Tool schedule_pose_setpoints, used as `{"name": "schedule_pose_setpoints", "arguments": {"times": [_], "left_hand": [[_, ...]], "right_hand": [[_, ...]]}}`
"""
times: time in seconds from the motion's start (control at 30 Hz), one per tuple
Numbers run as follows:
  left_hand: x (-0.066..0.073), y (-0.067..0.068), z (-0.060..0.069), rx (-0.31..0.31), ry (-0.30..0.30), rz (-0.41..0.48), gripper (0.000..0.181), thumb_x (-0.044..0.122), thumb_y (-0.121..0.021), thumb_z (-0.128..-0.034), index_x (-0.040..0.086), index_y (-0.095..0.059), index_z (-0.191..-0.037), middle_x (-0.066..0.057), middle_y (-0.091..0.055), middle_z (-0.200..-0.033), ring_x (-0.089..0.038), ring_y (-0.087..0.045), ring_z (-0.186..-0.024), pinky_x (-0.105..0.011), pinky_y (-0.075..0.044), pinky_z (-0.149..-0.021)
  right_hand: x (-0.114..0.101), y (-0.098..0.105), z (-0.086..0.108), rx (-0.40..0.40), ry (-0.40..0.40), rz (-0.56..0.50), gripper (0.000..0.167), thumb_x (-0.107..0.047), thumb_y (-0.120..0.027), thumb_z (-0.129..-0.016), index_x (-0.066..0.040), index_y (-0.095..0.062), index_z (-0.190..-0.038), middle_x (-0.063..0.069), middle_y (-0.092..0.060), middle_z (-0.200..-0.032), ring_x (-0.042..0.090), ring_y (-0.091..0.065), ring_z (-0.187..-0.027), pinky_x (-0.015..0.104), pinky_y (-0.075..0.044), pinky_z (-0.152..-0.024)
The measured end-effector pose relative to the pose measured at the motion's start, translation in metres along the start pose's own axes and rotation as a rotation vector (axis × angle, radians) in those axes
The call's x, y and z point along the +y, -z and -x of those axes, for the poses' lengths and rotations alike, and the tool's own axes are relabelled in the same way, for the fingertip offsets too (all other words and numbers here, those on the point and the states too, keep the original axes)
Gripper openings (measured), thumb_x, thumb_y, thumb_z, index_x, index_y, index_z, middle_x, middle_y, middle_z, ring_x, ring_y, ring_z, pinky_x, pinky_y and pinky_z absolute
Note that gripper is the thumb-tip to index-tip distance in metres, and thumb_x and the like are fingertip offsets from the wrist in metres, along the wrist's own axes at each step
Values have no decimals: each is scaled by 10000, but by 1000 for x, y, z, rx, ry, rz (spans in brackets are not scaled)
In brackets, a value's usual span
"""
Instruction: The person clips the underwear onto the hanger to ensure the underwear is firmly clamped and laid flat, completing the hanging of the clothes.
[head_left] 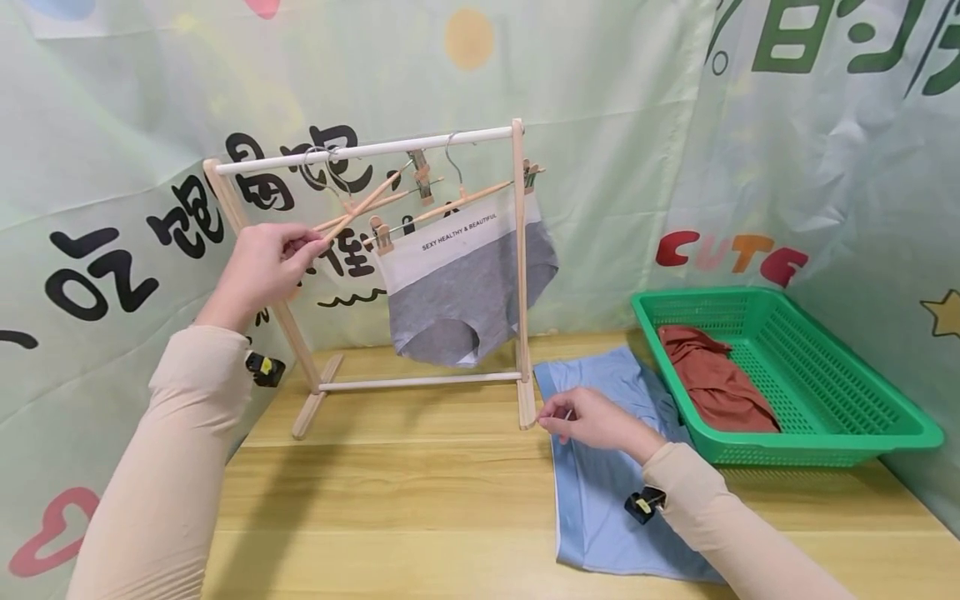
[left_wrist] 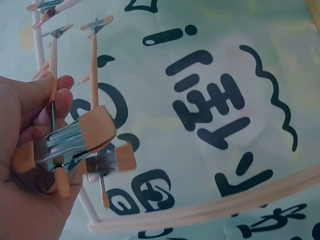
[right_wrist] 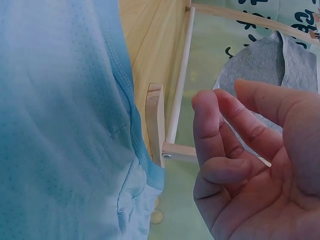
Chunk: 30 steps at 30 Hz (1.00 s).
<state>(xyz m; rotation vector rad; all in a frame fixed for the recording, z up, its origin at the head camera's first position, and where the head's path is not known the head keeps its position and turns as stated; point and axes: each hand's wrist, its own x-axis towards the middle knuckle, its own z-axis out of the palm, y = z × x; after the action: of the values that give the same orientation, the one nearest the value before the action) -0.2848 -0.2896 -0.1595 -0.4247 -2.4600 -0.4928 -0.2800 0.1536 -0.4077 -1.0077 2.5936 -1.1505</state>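
Left hand (head_left: 273, 260): pinching a hanger (head_left: 378, 192) near one end, its bar slanting up rightward beneath the rail (head_left: 390, 147). Right hand (head_left: 596, 422): loosely bent, holding nothing, hovering nearer the blue garment (head_left: 607, 508), which is lying near-to-far on the counter (head_left: 405, 500).

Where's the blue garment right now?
Head view, right of centre: the blue garment lies on the table below the right hand, between the rack and the green basket.
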Motion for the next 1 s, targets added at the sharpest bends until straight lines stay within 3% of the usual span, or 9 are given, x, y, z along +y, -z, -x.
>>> {"name": "schedule_pose_setpoints", "arguments": {"times": [0.27,0.47,0.73,1.0], "left_hand": [[-7,5,19,54,-48,-56,205,224,-717,-1044,46,-820,-1048,-60,-619,-726,-108,-443,-595,-236,-331,-551],[-9,8,28,56,-76,-79,178,194,-701,-1050,64,-820,-1022,-38,-583,-670,-134,-448,-585,-241,-337,-529],[2,13,35,62,-86,-55,160,188,-713,-1042,75,-825,-1035,-44,-609,-685,-128,-455,-589,-228,-346,-521],[19,13,46,81,-158,-36,131,177,-727,-1034,95,-828,-1024,-16,-565,-659,-94,-428,-580,-204,-325,-543]], "right_hand": [[6,-1,1,-8,-28,-11,222,-211,-675,-1065,-13,-767,-1101,136,-742,-849,277,-720,-711,239,-470,-573],[7,-2,1,-19,-31,-16,220,-211,-671,-1067,-14,-764,-1093,143,-742,-845,268,-721,-711,239,-461,-572],[7,-3,2,-26,-34,-18,211,-197,-668,-1069,-10,-764,-1095,147,-747,-859,258,-720,-712,243,-480,-580],[8,-4,1,-26,-54,-10,209,-202,-678,-1064,-17,-770,-1101,126,-753,-846,232,-722,-706,245,-493,-592]]}}
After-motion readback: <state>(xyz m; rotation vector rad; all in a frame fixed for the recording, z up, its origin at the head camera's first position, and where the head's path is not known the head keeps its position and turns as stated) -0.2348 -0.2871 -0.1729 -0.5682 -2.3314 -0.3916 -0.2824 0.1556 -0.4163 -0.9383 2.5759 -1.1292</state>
